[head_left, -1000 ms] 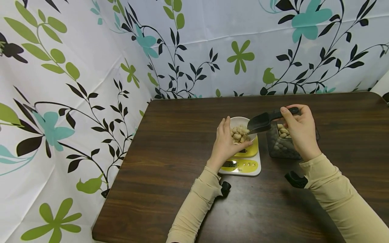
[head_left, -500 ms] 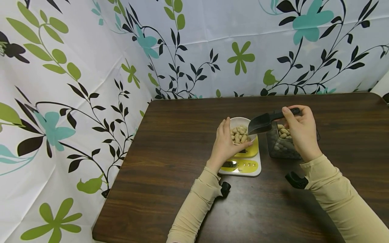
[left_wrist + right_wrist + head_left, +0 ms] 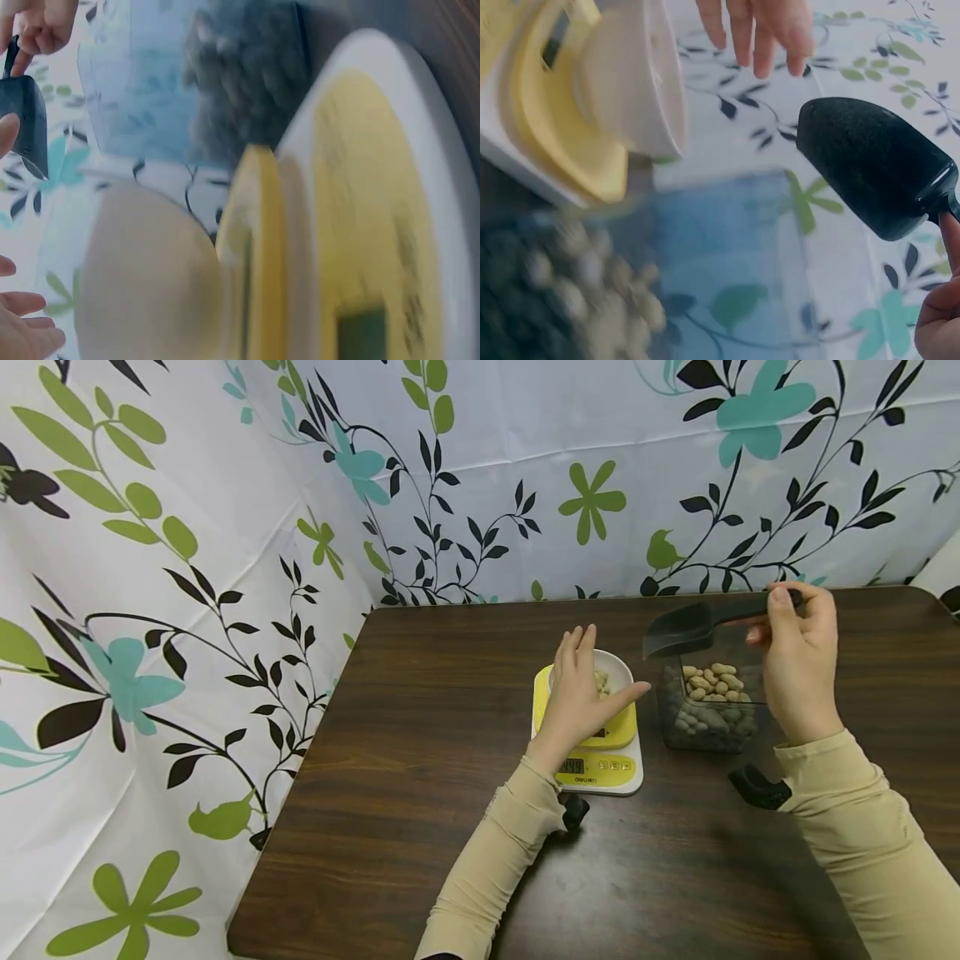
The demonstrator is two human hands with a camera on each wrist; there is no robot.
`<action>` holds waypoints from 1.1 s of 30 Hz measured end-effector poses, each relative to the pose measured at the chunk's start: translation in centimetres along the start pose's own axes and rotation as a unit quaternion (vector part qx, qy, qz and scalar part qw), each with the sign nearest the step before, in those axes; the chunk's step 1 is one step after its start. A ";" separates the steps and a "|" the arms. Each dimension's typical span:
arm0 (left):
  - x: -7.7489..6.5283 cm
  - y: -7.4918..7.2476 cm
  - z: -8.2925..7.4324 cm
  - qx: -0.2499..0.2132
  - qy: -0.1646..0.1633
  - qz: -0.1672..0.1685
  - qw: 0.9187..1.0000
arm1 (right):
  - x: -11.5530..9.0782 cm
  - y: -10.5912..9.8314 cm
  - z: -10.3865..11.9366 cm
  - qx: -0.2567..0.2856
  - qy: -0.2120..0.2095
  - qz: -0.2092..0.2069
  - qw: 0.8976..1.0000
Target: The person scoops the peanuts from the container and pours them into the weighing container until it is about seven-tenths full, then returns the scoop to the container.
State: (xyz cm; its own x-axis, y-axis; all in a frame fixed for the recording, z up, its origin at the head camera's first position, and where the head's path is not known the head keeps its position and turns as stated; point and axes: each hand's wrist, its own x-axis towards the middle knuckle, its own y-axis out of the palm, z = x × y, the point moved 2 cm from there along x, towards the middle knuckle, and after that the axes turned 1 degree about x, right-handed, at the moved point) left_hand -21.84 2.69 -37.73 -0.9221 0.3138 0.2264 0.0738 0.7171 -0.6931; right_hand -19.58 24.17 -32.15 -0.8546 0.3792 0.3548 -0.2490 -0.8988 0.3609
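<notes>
My right hand [image 3: 806,664] pinches the handle of a black scoop [image 3: 682,631], held tilted above the far edge of a clear container [image 3: 666,697]. In the right wrist view the hollow of the scoop [image 3: 862,161] faces away from the camera. Unshelled peanuts [image 3: 716,683] fill the lower part of the container. My left hand [image 3: 581,697] hovers over a white bowl [image 3: 618,670], fingers spread and apart from its rim, hiding much of it. A few peanuts show inside. The bowl sits on a yellow and white kitchen scale [image 3: 626,768] with lit digits.
The dark wood table [image 3: 420,760] carries the scale and, just to its right, the container. A white curtain [image 3: 510,435] with leaf and flower prints hangs along the table's back and left edges. Black straps [image 3: 757,787] circle both wrists.
The scoop and right hand have moved right and up, from the bowl to over the container. My left hand has lifted off the bowl's side. More peanuts have settled in the bowl.
</notes>
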 end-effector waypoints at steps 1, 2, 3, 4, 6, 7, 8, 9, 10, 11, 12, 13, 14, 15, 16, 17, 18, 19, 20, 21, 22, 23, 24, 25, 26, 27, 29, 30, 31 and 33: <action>0.1 0.3 -0.5 -0.006 0.006 0.007 1.000 | 0.2 -0.3 0.3 -0.012 -0.013 -0.014 1.000; 0.2 0.6 -1.0 -0.009 0.012 0.014 1.000 | 0.4 -0.6 0.6 -0.043 -0.026 -0.026 0.998; 0.3 0.9 -1.5 -0.013 0.017 0.021 1.000 | 0.5 -0.9 0.9 -0.086 -0.039 -0.037 0.995; 0.4 1.2 -2.0 -0.015 0.021 0.027 0.999 | 0.7 -1.3 1.1 -0.134 -0.054 -0.046 0.988; 0.5 1.8 -2.8 -0.013 0.028 0.040 0.999 | 0.9 -1.9 1.4 -0.229 -0.083 -0.053 0.968; 0.6 2.2 -3.1 -0.011 0.033 0.047 0.998 | 0.9 -2.1 1.5 -0.276 -0.097 -0.052 0.955; 0.6 2.6 -3.4 -0.008 0.034 0.054 0.998 | 0.9 -2.4 1.6 -0.321 -0.115 -0.049 0.939; 0.7 3.0 -3.7 -0.006 0.035 0.059 0.998 | 0.9 -2.6 1.5 -0.355 -0.133 -0.043 0.924; 0.7 3.4 -3.9 -0.004 0.035 0.065 0.997 | 0.8 -2.8 1.5 -0.380 -0.153 -0.035 0.912; 0.7 3.9 -4.1 -0.003 0.035 0.070 0.997 | 0.7 -2.9 1.4 -0.402 -0.172 -0.023 0.899; 0.7 4.3 -4.2 -0.002 0.037 0.074 0.997 | 0.6 -3.0 1.3 -0.418 -0.188 -0.010 0.889; 0.7 4.7 -4.3 -0.003 0.038 0.079 0.996 | 0.4 -3.0 1.2 -0.433 -0.204 0.005 0.878; 0.7 5.1 -4.3 -0.004 0.038 0.085 0.996 | 0.3 -3.0 1.0 -0.449 -0.218 0.020 0.866; 0.6 5.4 -4.4 -0.006 0.039 0.090 0.995 | 0.1 -3.0 0.9 -0.465 -0.228 0.033 0.855; 0.6 5.7 -4.4 -0.005 0.040 0.096 0.995 | -0.1 -3.0 0.8 -0.481 -0.235 0.048 0.844; 0.5 6.0 -4.4 -0.002 0.043 0.100 0.994 | -0.2 -3.0 0.6 -0.497 -0.239 0.063 0.832; 0.5 6.3 -4.4 0.002 0.046 0.105 0.993 | -0.3 -3.0 0.4 -0.513 -0.246 0.082 0.818; 0.4 6.4 -4.3 0.006 0.049 0.109 0.993 | -0.4 -3.0 0.2 -0.530 -0.255 0.102 0.802; 0.4 6.6 -4.3 0.012 0.052 0.111 0.992 | -0.5 -3.0 -0.1 -0.544 -0.264 0.122 0.787; 0.4 6.6 -4.3 0.020 0.056 0.112 0.992 | -0.6 -3.0 -0.4 -0.555 -0.273 0.142 0.773; 0.4 6.7 -4.3 0.027 0.061 0.110 0.992 | -0.7 -3.0 -0.6 -0.564 -0.279 0.159 0.761; 0.5 6.7 -4.3 0.034 0.066 0.107 0.991 | -0.7 -3.1 -0.9 -0.570 -0.282 0.173 0.752; 0.5 6.6 -4.3 0.039 0.070 0.105 0.991 | -0.7 -3.1 -1.1 -0.573 -0.282 0.184 0.747; 0.5 6.6 -4.3 0.042 0.074 0.102 0.991 | -0.6 -3.2 -1.3 -0.577 -0.270 0.191 0.747; 0.6 6.5 -4.3 0.045 0.078 0.099 0.991 | -0.6 -3.3 -1.5 -0.578 -0.255 0.196 0.750; 0.6 6.5 -4.4 0.047 0.080 0.096 0.991 | -0.5 -3.4 -1.6 -0.580 -0.234 0.198 0.755; 0.7 6.4 -4.4 0.047 0.079 0.097 0.991 | -0.4 -3.7 -1.8 -0.580 -0.181 0.196 0.770; 0.7 6.4 -4.4 0.046 0.078 0.099 0.991 | -0.3 -3.9 -1.9 -0.578 -0.156 0.195 0.777; 0.7 6.4 -4.4 0.045 0.075 0.101 0.991 | -0.3 -4.0 -1.9 -0.576 -0.135 0.194 0.782; 0.6 6.4 -4.3 0.042 0.069 0.105 0.991 | -0.3 -4.3 -2.0 -0.569 -0.109 0.187 0.794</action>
State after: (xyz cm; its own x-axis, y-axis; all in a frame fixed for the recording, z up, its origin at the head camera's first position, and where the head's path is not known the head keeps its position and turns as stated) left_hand -20.33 10.16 -39.11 -0.8286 0.5370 0.1579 0.2216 0.5738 -0.7884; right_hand -19.18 27.46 -35.47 -0.8977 -0.0434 0.4384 -0.3520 -0.5277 -0.7731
